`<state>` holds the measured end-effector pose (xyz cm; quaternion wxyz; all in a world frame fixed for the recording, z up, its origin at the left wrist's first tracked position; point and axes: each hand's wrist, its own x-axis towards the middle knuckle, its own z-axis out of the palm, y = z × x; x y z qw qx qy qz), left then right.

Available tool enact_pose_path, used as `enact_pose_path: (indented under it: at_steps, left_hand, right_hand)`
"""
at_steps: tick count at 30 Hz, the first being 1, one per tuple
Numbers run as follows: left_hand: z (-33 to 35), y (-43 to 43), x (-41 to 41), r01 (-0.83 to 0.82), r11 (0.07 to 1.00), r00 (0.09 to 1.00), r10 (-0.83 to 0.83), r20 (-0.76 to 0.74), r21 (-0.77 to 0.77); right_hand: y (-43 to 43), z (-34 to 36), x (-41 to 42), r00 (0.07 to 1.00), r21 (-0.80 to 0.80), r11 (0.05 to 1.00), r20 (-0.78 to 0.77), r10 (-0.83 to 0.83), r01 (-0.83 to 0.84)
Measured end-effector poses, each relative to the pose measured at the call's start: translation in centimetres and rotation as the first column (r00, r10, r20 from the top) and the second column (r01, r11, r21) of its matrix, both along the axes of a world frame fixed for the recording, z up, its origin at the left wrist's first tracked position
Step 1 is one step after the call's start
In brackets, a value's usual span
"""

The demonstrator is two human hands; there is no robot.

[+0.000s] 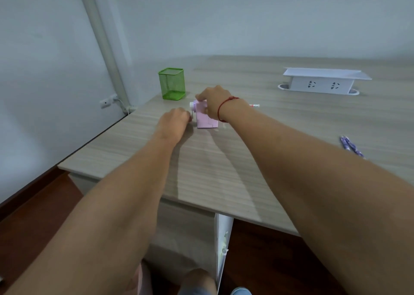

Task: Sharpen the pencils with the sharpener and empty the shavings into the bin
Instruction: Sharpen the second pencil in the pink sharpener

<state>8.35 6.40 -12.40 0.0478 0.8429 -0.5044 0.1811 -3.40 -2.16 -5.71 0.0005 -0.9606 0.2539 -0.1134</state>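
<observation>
A pink crank sharpener [206, 119] stands on the wooden desk [246, 151]. My right hand [214, 100] grips its top from above. My left hand [175, 121] is curled at the sharpener's left end, where the white crank sits; the handle itself is hidden by my fingers. The end of a pencil [254, 105] sticks out to the right behind my right wrist. Two purple pencils [351, 146] lie on the desk at the far right.
A green mesh bin [172, 83] stands just behind and left of the sharpener, near the desk's left edge. A white power socket box [322, 81] sits at the back right. The desk's front edge runs diagonally below my forearms.
</observation>
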Motion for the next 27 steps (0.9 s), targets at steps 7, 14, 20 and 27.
enact_pose_path:
  at_steps: [7,14,20,27]
  left_hand:
    - [-0.4,-0.1,0.4,-0.001,1.000,0.999,0.002,-0.032,0.030]
    - [0.4,0.5,-0.3,-0.012,0.999,0.970,-0.001,-0.242,-0.052]
    - [3.8,-1.4,-3.0,0.049,0.912,0.908,-0.210,-0.362,-0.407]
    - [1.6,-3.0,-4.1,0.189,0.896,0.947,-0.275,-0.168,-0.401]
  right_hand:
    - [-1.0,0.0,-1.4,0.997,0.149,0.987,0.046,0.055,-0.061]
    - [-2.9,-1.1,-3.4,0.978,-0.019,0.979,-0.033,-0.205,0.205]
    - [-2.6,-2.6,-3.8,0.992,0.013,0.994,0.048,-0.114,0.113]
    - [-1.6,-1.5,-4.9,0.986,-0.111,0.980,0.012,-0.164,0.165]
